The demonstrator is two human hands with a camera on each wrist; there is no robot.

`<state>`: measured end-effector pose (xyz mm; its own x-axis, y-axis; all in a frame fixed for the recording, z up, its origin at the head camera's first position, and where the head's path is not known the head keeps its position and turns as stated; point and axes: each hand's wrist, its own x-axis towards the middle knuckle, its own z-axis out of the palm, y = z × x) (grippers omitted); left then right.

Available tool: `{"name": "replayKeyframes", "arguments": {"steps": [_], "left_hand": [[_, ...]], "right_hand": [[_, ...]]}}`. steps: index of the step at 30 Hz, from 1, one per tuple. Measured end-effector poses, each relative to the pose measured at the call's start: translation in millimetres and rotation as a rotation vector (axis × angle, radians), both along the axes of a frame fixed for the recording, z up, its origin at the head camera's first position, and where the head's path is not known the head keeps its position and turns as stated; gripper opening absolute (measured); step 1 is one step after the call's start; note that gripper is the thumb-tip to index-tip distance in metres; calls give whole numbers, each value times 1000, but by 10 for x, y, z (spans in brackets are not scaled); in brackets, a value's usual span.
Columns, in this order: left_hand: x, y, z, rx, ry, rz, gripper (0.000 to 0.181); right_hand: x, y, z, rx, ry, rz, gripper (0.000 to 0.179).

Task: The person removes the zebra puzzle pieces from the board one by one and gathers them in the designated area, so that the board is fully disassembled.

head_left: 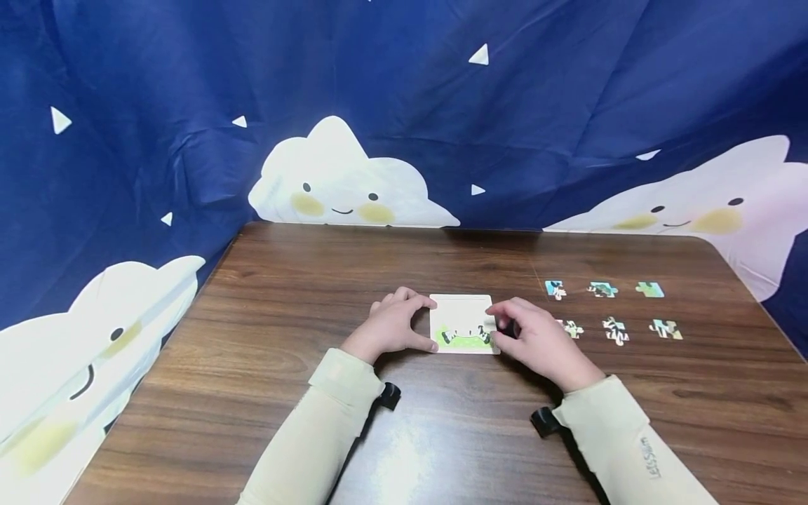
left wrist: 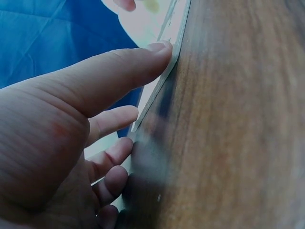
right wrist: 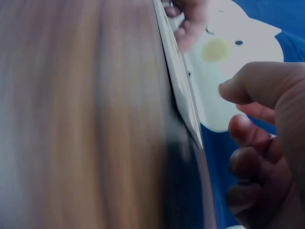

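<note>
A small rectangular puzzle board (head_left: 463,316) lies on the table, with a blank white area and a strip of green grass with black-and-white feet along its near edge. My left hand (head_left: 396,324) is at its left side, thumb and index finger spread. In the left wrist view, the left thumb (left wrist: 128,69) rests against the board's edge (left wrist: 164,71). My right hand (head_left: 536,339) is over the board's right edge, fingers loosely bent. The right wrist view shows the right thumb (right wrist: 252,86) apart from the board (right wrist: 183,88), with nothing visible between thumb and fingers.
Several loose puzzle pieces lie in two rows to the right, among them a green-and-blue piece (head_left: 649,289) and a black-and-white piece (head_left: 615,330). The brown wooden table (head_left: 303,280) ends at a blue cloth (head_left: 404,77) printed with clouds.
</note>
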<state>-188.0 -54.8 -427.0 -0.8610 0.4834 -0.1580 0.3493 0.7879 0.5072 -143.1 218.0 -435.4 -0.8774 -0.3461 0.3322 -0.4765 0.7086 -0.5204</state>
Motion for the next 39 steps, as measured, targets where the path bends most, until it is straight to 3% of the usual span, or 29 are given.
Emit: {"name": "replayKeyframes", "arguments": {"steps": [11,24,34,39], "left_hand": [[-18,2,-57,-5,15,3,74],[-22,8,-68,-6,16,-4,74],[-13,-11,-47,-2,24,-2,74],[-8,-15,-32,4,26,1,74]], "right_hand": [[-41,-370,-29,121,-108,65,27],[-67,-532,-5,197,-173,87,23],[-90,-647,35,215,-277,22,22],[-98,-649,26,210,-273,5,23]]}}
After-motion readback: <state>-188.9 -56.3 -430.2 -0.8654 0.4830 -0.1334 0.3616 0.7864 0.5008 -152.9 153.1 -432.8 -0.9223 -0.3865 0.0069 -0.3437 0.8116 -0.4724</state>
